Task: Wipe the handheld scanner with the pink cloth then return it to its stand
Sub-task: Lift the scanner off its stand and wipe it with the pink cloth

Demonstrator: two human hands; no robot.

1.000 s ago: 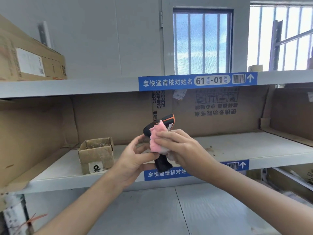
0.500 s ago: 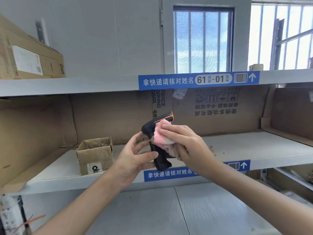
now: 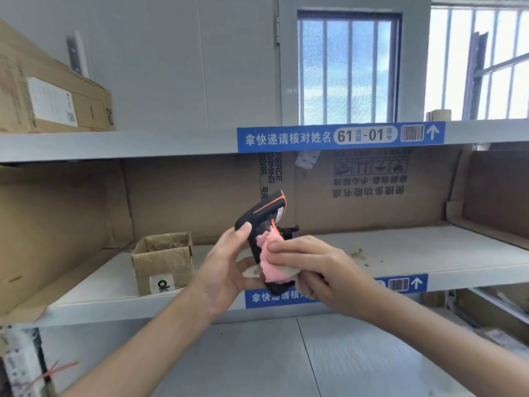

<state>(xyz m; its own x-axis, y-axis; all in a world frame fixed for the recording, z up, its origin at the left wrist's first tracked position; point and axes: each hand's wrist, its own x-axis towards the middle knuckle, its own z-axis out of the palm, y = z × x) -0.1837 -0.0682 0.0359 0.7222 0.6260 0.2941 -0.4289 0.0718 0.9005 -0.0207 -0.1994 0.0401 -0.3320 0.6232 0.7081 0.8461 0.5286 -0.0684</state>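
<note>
— Holding the handheld scanner [image 3: 262,222] in front of the middle shelf [image 3: 415,262], were you? Which hand had it?

— Your left hand [image 3: 229,267] did. Its fingers [image 3: 243,229] were clasped around the black grip, with the thumb tip pressed on the back of the head. The scanner stood nearly upright, its orange-trimmed head tilted up and to the right, its base hidden low between your hands.

— And the pink cloth [image 3: 272,262]?

— Your right hand [image 3: 323,270] had it bunched under its fingers [image 3: 289,247] and pressed flat against the right side of the scanner's grip. The cloth covered the grip from just beneath the trigger area down toward the base.

— Where was the stand?

— A small black bracket [image 3: 289,229] showed just behind the scanner on the shelf; you could not tell from there whether that was the stand.

— Anything else on that shelf?

— A small open cardboard box [image 3: 163,262] sat to the left, well apart from your hands. A blue label strip [image 3: 340,136] marked 61-01 ran along the upper shelf edge.
</note>
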